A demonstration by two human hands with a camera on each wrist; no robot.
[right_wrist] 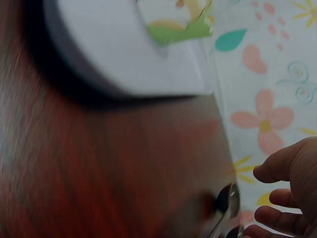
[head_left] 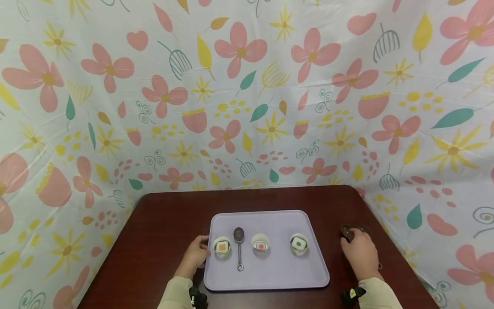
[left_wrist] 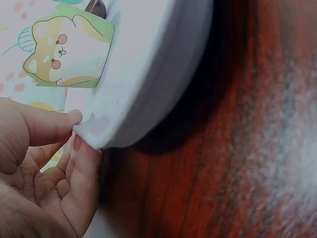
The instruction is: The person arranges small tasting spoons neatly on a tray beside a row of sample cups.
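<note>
One tray [head_left: 278,272] between both hands [head_left: 195,254] [head_left: 360,255]

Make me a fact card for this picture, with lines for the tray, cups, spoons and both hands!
Tray: on the brown table
On the tray, left to right: left cup, spoon, middle cup, right cup
Left hand: pinches the tray's edge
Other spoons: right of the tray, partly hidden
Right hand: at those spoons; touching or not, unclear
Background: flowery cloth

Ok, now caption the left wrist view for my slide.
Left hand pinching the edge of a pale tray that holds a cartoon-animal cup, red-brown tabletop alongside.
</note>
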